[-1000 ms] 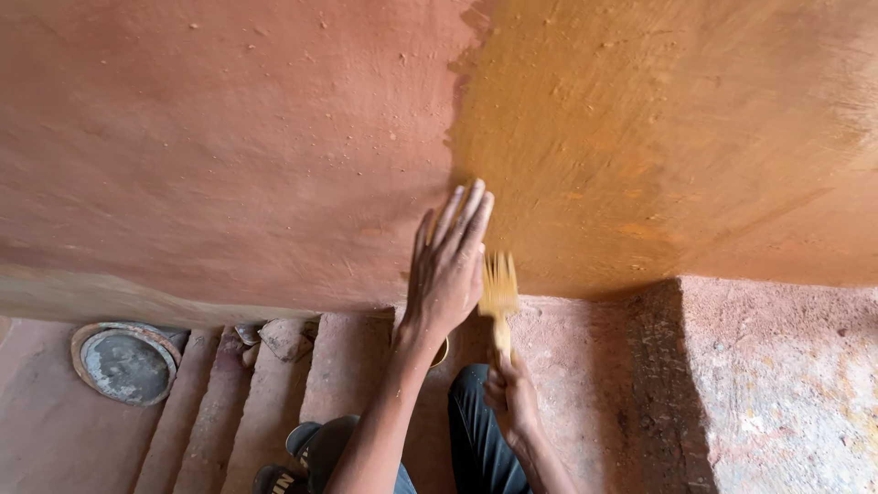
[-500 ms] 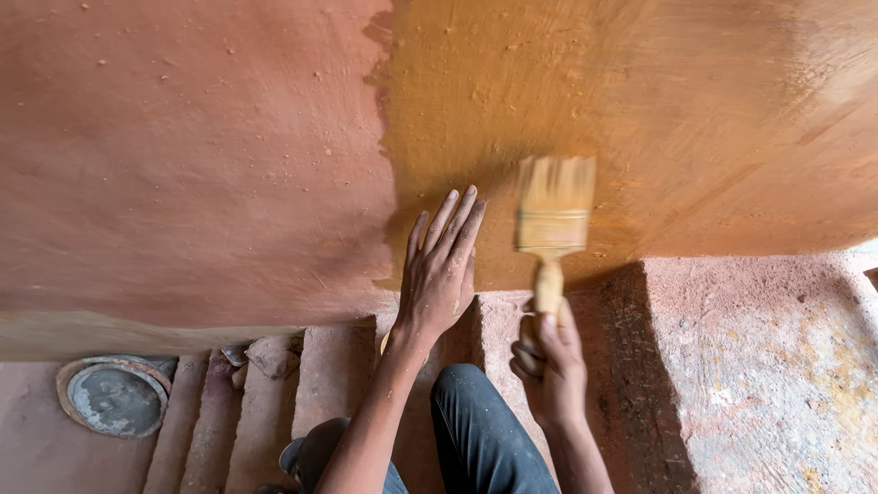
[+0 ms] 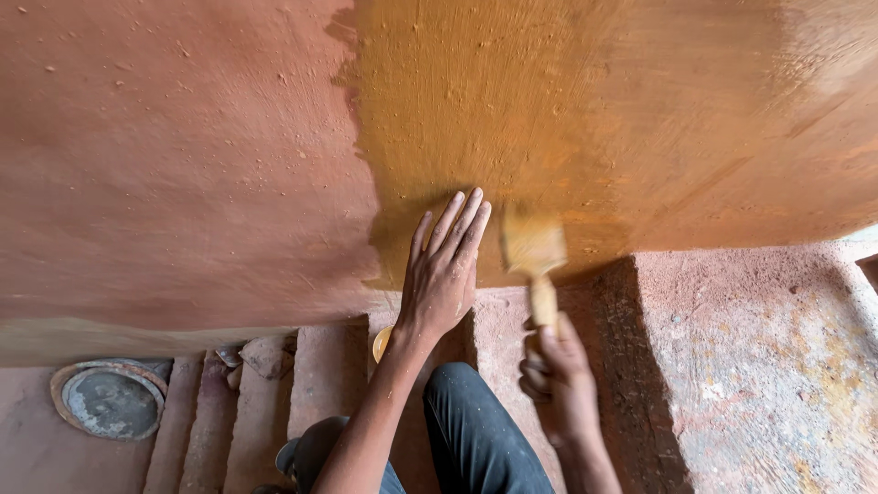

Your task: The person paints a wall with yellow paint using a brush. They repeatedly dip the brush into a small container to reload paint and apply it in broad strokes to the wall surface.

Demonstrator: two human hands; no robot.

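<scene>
My left hand (image 3: 444,270) lies flat, fingers together, against a large rounded clay wall (image 3: 183,165), at the lower edge of its wet ochre-yellow painted patch (image 3: 567,119). My right hand (image 3: 560,380) grips the wooden handle of a flat paintbrush (image 3: 535,256). The yellow bristles press on the painted area just to the right of my left fingers and look blurred. The left part of the wall is bare reddish clay.
A small bowl of yellow paint (image 3: 381,342) peeks out under my left wrist. A round metal lid (image 3: 108,400) lies at the lower left beside clay steps (image 3: 311,384). My dark trouser leg (image 3: 476,430) is below. Rough reddish floor (image 3: 759,366) spreads right.
The brush has come down from higher on the yellow patch to its lower edge, closer to my left hand. My left hand has stayed pressed on the wall.
</scene>
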